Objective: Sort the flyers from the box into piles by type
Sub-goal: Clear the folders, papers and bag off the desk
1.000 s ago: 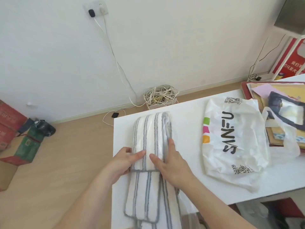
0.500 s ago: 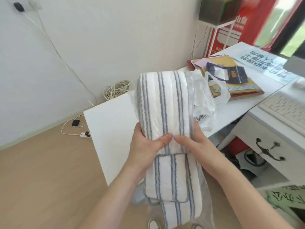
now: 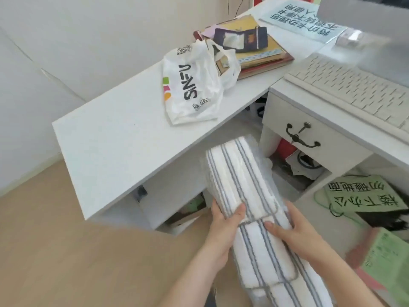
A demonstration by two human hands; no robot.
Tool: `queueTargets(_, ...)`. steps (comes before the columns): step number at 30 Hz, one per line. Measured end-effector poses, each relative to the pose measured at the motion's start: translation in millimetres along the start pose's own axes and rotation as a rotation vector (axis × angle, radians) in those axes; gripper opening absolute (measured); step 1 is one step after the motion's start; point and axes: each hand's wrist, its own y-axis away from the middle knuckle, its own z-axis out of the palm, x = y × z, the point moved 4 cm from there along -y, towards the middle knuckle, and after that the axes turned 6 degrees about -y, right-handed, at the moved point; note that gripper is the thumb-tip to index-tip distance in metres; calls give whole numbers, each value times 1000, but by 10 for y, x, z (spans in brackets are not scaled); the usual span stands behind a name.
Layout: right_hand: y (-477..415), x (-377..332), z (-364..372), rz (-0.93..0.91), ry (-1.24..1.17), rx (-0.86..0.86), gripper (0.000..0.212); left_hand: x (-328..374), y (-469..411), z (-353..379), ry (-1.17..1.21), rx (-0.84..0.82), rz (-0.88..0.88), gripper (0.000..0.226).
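Observation:
Both hands hold a long pack of white cloth pads with grey stripes [image 3: 243,180], wrapped in clear plastic, below the front edge of the white table [image 3: 115,138]. My left hand [image 3: 223,227] grips its left side with the thumb on top. My right hand [image 3: 294,231] grips its right side, thumb across the pad. Green flyers with large black characters [image 3: 365,196] lie low at the right, and another green sheet [image 3: 389,255] lies nearer me. No box is clearly in view.
A white plastic shopping bag [image 3: 190,85] lies on the table, beside a stack of folders and booklets [image 3: 254,47]. A white desk with a drawer [image 3: 309,134] and a keyboard [image 3: 354,89] stands at the right. A printed sign [image 3: 303,18] lies behind it. Wood floor spreads at the left.
Both hands lifted the striped pack off the table and carried it down and to the right, below the table edge. The view swung right toward the desk.

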Motion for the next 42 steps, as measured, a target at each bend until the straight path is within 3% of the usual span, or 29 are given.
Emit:
queueTargets(4, -455, 446, 328, 101, 14, -147, 49, -373, -194, -430, 161, 226, -60, 64)
queueTargets(8, -883, 750, 728, 261, 167, -461, 75, -406, -405, -1049, 143, 440, -74, 82)
queueTargets(10, -1047, 871, 932, 281, 249, -536, 77, -426, -570, -1388, 90, 537, -112, 84)
queueTargets(16, -1800, 1019, 1804, 49, 282, -407, 67, -582, -1363, -2504, -38, 670, -34, 81)
queueTargets(19, -2211, 1135, 2265, -41, 286, -378, 65, -413, -1587, -2815, -278, 836, 78, 79)
queueTargets(21, -2466, 1193, 2568, -98, 274, -368, 56, -312, -1601, -2900, -602, 926, 234, 83)
queueTargets(22, -2572, 1208, 2706, -112, 267, -364, 50, -298, -1587, -2873, -823, 895, 260, 85)
queueTargets(24, -2747, 1247, 2897, -113, 254, -299, 41, -474, -1601, -2772, -1294, 667, 113, 88)
queueTargets(27, -2936, 1327, 3004, -94, 228, -130, 44, -831, -1579, -2706, -1648, 390, -37, 99)
queueTargets(29, -3010, 1338, 3076, -81, 202, -116, 44, -911, -1645, -2769, -1730, 414, -40, 109)
queueTargets(31, -3018, 1268, 3133, -109, 254, -202, 40, -862, -1775, -2840, -1826, 456, -71, 101)
queueTargets(34, -2950, 1228, 3024, -196, 585, -312, 36, -697, -1957, -2885, -1896, 487, -88, 72)
queueTargets(36, -2915, 1312, 2836, -200, 883, -287, 41, -606, -2041, -2921, -1819, 489, -96, 68)
queueTargets(37, -2903, 1376, 2784, -173, 920, -311, 46, -579, -2064, -2922, -1763, 476, -123, 70)
queueTargets(40, -2723, 1397, 2770, -45, 682, -466, 54, -520, -1990, -2786, -1652, 432, -185, 74)
queueTargets(42, -2565, 1216, 2692, -32, 628, -455, 57, -449, -1807, -2609, -1607, 406, -149, 72)
